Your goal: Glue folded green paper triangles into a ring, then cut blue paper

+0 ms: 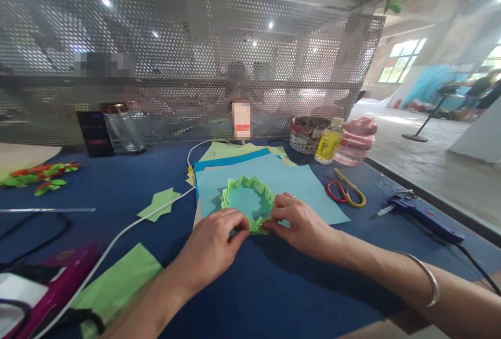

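Note:
A ring of folded light-green paper [255, 182] with pointed edges lies over light-blue paper sheets [301, 182] on the dark blue table. At its near left side, my left hand [219, 234] pinches the ring between thumb and fingers. My right hand [297, 221] grips the near right side of the same ring, thumb below and fingers curled above. The short stretch of folded points between both hands is visible; the parts under my fingertips are hidden.
Scissors [355, 193] and a blue hot glue gun [426, 216] lie at right. A yellow-labelled bottle [329, 145], a pink bottle [355, 143] and a woven basket [303, 138] stand behind. A white cable [129, 228] crosses green paper pieces [162, 203] at left.

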`<state>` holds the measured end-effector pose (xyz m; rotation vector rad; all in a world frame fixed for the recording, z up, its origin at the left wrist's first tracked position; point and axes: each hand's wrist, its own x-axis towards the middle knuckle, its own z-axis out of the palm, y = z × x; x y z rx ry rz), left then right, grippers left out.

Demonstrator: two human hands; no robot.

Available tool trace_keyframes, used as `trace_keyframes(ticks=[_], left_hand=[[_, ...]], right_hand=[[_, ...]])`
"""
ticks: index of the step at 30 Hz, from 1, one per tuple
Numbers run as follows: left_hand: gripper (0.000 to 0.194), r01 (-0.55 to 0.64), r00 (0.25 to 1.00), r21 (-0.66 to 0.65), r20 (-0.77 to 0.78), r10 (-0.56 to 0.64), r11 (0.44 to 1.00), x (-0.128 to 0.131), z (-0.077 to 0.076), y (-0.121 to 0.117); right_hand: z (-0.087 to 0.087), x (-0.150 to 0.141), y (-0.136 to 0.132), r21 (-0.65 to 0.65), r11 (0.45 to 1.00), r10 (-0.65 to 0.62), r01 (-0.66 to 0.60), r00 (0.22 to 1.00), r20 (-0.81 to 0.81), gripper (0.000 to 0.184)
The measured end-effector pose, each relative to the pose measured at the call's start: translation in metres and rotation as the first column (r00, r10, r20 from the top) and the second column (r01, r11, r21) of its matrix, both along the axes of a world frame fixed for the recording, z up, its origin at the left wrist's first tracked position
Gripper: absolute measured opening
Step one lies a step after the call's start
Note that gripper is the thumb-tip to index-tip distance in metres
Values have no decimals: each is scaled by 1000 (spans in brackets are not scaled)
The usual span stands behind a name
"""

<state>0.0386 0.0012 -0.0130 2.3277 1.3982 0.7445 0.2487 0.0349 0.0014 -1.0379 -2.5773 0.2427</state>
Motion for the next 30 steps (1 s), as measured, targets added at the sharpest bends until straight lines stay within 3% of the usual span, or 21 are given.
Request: trace_keyframes(ticks=[18,30], left_hand=[[16,-40,999,54,-23,41,998,5,-3,-3],[18,-34,999,46,29,33,998,7,-6,-4]], right_hand=[[-6,-2,-1,31,999,15,-16,1000,10,12],[-7,-3,-2,51,999,10,-11,1000,22,18]])
